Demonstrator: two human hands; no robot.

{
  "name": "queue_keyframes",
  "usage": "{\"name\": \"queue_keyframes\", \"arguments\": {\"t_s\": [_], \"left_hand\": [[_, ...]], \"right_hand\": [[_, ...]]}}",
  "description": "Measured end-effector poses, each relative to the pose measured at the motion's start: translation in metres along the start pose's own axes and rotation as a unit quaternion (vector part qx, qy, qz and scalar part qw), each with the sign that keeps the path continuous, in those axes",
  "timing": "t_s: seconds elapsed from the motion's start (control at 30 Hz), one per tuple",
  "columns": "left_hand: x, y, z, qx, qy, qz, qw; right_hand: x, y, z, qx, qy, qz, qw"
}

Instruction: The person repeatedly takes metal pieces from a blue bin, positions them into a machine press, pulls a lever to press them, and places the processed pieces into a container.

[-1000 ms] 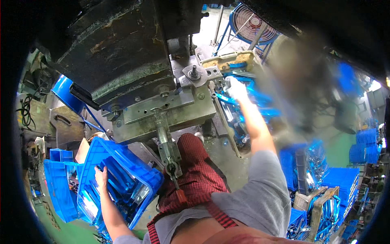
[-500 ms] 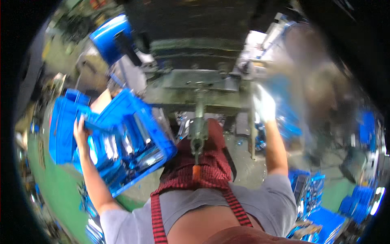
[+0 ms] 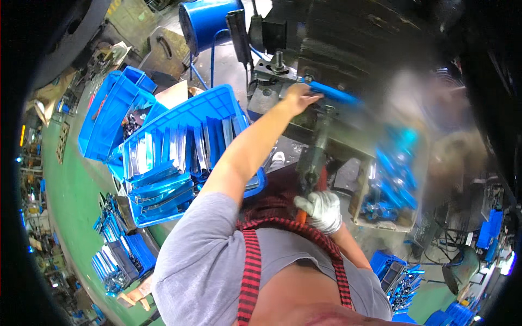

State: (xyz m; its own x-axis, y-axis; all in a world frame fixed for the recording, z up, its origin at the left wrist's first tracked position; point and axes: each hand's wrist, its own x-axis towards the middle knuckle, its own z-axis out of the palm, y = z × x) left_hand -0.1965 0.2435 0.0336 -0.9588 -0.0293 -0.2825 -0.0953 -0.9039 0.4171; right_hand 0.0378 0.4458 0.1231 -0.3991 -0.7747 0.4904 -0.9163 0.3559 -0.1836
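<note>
My bare left hand [image 3: 300,100] reaches over the machine's front and pinches the near end of a long blue metal strip [image 3: 337,93]. The strip lies slanted across the dark machine block [image 3: 266,89]. My right hand [image 3: 321,211], in a white glove, is closed round the orange handle [image 3: 300,218] at the near end of a grey metal bar [image 3: 312,157] that juts from the machine towards me. At my left, a blue crate [image 3: 142,221] holds many shiny strips [image 3: 187,146] standing in rows, with some lying across them.
Behind the crate stand more blue bins [image 3: 100,127] and a blue drum [image 3: 205,24]. On the right, a pale bin [image 3: 380,221] holds loose blue parts [image 3: 394,179]. Stacked parts [image 3: 122,258] rest on the green floor [image 3: 76,201] at lower left.
My left hand has gone from the crate to the machine and now holds a blue strip. My right hand has come from the right-hand side to the orange handle. The view has turned.
</note>
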Motion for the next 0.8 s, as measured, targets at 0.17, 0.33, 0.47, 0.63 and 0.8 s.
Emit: {"name": "queue_keyframes", "arguments": {"t_s": [0.17, 0.33, 0.47, 0.63, 0.8], "left_hand": [[-0.038, 0.023, 0.019, 0.160, 0.035, -0.028, 0.986], [-0.109, 0.038, -0.005, 0.558, -0.072, 0.184, 0.806], [-0.255, 0.149, -0.010, 0.833, -0.058, 0.178, 0.521], [-0.344, 0.269, -0.063, 0.908, 0.099, -0.052, 0.404], [-0.339, 0.236, -0.101, 0.969, 0.055, -0.063, 0.231]], "right_hand": [[0.044, 0.019, -0.001, 0.052, 0.006, 0.092, 0.994], [0.058, 0.059, 0.042, 0.054, 0.164, 0.405, 0.898], [0.058, 0.063, 0.049, 0.069, 0.137, 0.405, 0.901], [0.063, 0.061, 0.043, 0.079, 0.148, 0.403, 0.900], [0.046, 0.078, 0.013, 0.651, 0.163, 0.477, 0.568]]}}
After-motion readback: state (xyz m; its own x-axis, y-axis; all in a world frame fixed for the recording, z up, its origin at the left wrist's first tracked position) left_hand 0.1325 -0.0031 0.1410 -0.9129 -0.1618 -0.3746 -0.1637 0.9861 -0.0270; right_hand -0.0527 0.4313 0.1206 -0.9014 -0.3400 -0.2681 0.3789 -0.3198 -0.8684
